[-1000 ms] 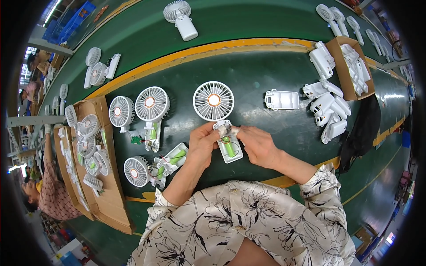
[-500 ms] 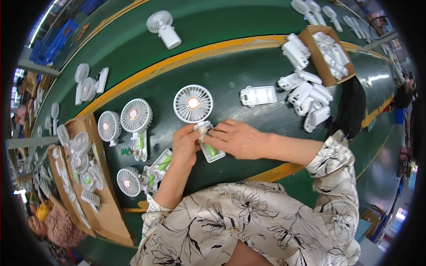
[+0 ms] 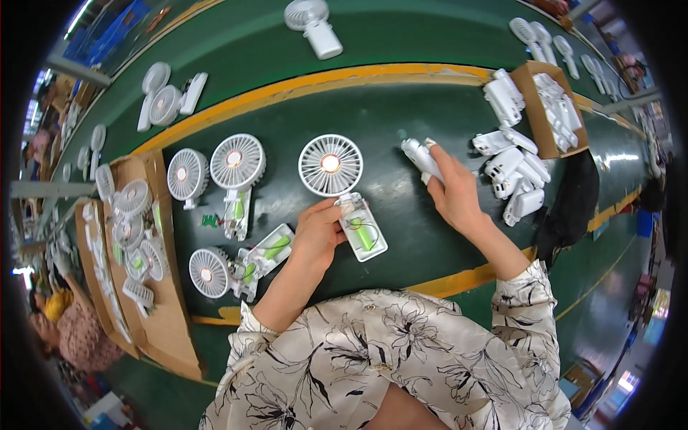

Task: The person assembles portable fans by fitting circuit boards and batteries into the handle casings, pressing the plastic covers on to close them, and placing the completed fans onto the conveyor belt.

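Observation:
In front of me lies a white handheld fan (image 3: 330,165), its handle open and a green battery (image 3: 363,235) with thin wires showing inside. My left hand (image 3: 317,231) grips this fan at the neck, fingers closed around the top of the handle. To the right, my right hand (image 3: 453,188) has a white handle cover (image 3: 421,158) between thumb and fingers, tilted up on its edge at the table surface. More fans with opened handles, such as one fan (image 3: 238,162) and another fan (image 3: 209,273), lie left of my left hand.
At the right, loose white handle covers (image 3: 510,166) are heaped beside a cardboard box (image 3: 531,107) full of white parts. A cardboard tray (image 3: 172,315) with fans stands at the left. Finished-looking fans (image 3: 324,39) rest on the green belt beyond the yellow edge. A co-worker (image 3: 86,337) is at the far left.
My right hand has left the fan's neck, moved right and taken hold of the handle cover that lay flat. My left hand stays on the fan. The whole view has shifted somewhat.

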Tool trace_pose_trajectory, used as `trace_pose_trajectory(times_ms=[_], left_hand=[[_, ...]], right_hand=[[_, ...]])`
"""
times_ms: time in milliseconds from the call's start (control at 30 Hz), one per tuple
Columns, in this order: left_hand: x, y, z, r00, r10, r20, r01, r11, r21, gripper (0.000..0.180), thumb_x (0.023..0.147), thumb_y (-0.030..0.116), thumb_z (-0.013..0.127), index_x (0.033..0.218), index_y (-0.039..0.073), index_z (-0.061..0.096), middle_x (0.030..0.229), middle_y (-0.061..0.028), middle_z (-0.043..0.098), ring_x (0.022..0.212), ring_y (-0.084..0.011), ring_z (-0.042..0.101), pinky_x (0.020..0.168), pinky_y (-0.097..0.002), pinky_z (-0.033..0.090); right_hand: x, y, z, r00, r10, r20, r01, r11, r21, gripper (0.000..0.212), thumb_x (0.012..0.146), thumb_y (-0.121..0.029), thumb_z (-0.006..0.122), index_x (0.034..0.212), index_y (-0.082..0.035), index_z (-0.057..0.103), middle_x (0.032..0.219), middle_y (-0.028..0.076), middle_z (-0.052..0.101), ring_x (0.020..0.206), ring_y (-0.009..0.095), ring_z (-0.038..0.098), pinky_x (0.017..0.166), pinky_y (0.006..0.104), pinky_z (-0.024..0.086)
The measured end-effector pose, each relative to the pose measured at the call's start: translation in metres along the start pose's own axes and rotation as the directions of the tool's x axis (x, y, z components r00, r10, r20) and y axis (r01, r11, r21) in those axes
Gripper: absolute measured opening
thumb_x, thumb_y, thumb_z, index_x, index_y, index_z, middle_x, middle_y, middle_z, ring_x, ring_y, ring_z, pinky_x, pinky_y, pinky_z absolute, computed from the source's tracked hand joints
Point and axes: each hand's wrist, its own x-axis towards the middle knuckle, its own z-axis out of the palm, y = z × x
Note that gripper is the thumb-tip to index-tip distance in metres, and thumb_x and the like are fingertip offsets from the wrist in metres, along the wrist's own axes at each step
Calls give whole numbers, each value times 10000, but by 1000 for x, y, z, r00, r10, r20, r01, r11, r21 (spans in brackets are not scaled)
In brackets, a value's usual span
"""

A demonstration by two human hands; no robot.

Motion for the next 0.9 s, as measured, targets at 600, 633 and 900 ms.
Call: trace_pose_trajectory(times_ms=[600,633,900], left_hand=[[0,-5,-6,994,6,109,-9,1000,28,284,832,116,492,1058,-56,512,1001,-182,598,904,-241,605,785,-363,493],[-1,-5,-7,994,10,106,-12,1000,23,284,832,116,492,1058,-56,512,1001,-182,598,904,-241,605,785,-363,493],[-5,1,1,998,-30,54,35,996,-84,249,825,182,500,969,-14,554,903,-97,609,793,-188,609,727,-342,496]], right_hand=[[-19,-37,7,970,239,50,-236,970,-51,483,609,-152,653,1025,44,505,827,149,538,676,293,534,594,351,452],[-24,-46,3,969,243,50,-246,967,63,517,612,-175,647,1043,59,485,785,156,521,626,296,536,560,355,447],[-47,-96,-13,959,124,254,-168,973,161,541,598,-153,647,1049,80,461,732,142,496,576,269,532,500,342,451]])
